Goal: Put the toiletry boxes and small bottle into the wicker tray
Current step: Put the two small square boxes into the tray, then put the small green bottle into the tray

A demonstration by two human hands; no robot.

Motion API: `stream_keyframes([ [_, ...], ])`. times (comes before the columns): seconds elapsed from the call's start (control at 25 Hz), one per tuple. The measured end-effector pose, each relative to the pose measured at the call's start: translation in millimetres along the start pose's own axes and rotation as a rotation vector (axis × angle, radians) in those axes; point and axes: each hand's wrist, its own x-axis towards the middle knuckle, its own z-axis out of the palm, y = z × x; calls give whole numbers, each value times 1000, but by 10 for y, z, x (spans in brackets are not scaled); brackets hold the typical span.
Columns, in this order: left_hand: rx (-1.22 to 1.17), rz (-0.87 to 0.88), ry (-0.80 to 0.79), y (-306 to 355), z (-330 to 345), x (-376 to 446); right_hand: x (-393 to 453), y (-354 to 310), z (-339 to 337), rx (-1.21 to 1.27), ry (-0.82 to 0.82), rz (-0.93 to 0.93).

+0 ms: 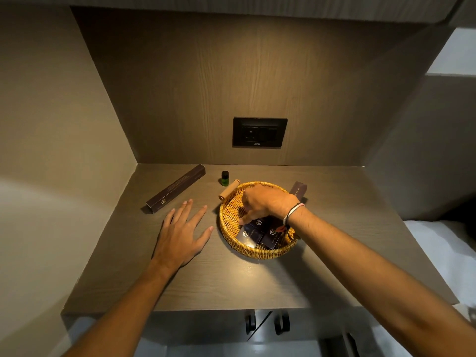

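Countertop: right hand (268,202) inside wicker tray (231,212).

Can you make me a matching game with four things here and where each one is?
Things:
1. bottle
2. long box
3. left hand
4. right hand

Places:
A. flat on the table, fingers spread
B. inside the tray, over the small boxes
C. standing behind the tray, near the wall
D. lying slanted at the table's far left

Pairs: 1-C, 2-D, 3-A, 4-B
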Motion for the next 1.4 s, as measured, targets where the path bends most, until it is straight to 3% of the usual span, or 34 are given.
stream_keyframes([
  [0.24, -15, 1, 5, 13, -7, -1, -38, 48, -40, 49, 57, 30],
  [0.52, -21, -1, 22, 16, -1, -15, 225, 91, -337, 194, 439, 17],
  [0.6, -19, -2, 26, 12, 5, -18, 414, 27, -409, 247, 484, 0],
  [0.84, -2, -9, 30, 1, 14, -12, 903, -88, -436, 236, 273, 61],
  [1.2, 5, -20, 7, 1, 3, -13, 554, 373, -684, 415, 477, 74],
  [1.32, 9, -13, 11, 16, -11, -11, 325, 674, -743, 417, 415, 93],
  [1.4, 15, -8, 17, 30, -24, -17, 220, 804, -685, 396, 288, 109],
])
